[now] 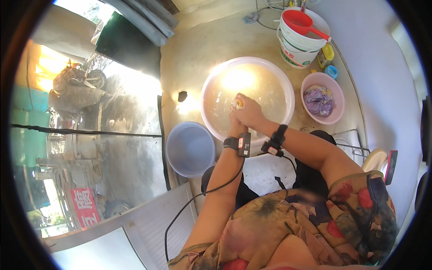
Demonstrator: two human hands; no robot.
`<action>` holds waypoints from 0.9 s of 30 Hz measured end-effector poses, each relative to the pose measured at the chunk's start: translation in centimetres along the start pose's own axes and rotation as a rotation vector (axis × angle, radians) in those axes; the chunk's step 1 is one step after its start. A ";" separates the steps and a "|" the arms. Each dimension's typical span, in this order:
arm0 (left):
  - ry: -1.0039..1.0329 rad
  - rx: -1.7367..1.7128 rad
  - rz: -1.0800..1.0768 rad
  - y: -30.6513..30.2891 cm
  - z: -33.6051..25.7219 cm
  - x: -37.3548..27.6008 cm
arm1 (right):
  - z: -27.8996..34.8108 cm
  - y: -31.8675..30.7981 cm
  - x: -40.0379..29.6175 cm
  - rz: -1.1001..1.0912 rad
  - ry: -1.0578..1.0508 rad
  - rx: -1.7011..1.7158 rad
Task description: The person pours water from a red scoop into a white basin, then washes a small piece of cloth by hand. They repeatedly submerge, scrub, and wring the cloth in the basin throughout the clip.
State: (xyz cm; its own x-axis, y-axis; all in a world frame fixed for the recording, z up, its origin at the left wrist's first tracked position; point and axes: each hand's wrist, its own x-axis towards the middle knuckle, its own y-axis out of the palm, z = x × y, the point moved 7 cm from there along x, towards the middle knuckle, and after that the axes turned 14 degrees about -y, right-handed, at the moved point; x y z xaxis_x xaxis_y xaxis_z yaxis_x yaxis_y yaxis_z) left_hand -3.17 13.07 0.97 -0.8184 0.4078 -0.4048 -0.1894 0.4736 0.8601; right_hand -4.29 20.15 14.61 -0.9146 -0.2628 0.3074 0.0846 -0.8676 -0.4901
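Observation:
Over a large round pink-rimmed basin (291,98) of water, my two hands are pressed together. My right hand (250,109) is closed around a small bunched cloth (238,104), whitish with a yellow part, most of it hidden by the fingers. My left hand (236,119) lies against it from the left and below, its fingers largely hidden; it seems to grip the same cloth. Sunlight glares off the water behind the hands.
A blue-grey basin (190,150) stands at the left. At the right, a pink basin (340,107) holds purple cloth (319,101). Behind it are a small blue cup (331,71), a yellow bottle (325,56) and a white bucket (297,54) with a red dipper (297,22).

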 end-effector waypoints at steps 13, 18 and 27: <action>0.429 1.739 -0.360 9.0 -2.9 -4.5 | -4.1 -0.2 0.1 -0.112 0.343 0.000; 0.399 1.621 -0.295 3.0 -2.8 -0.8 | -3.2 0.7 0.3 -0.085 0.283 0.292; 0.200 0.220 -0.195 2.2 -3.4 0.8 | -12.0 -1.9 0.8 -0.226 0.338 0.110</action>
State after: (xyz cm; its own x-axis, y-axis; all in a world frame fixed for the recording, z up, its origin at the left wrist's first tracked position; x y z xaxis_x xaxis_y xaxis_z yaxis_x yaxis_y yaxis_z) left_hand -6.07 11.81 3.62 -0.8725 0.1427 -0.4674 -0.2491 0.6930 0.6765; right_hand -9.93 26.68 5.97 -0.9917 0.0770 0.1031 -0.1083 -0.9322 -0.3454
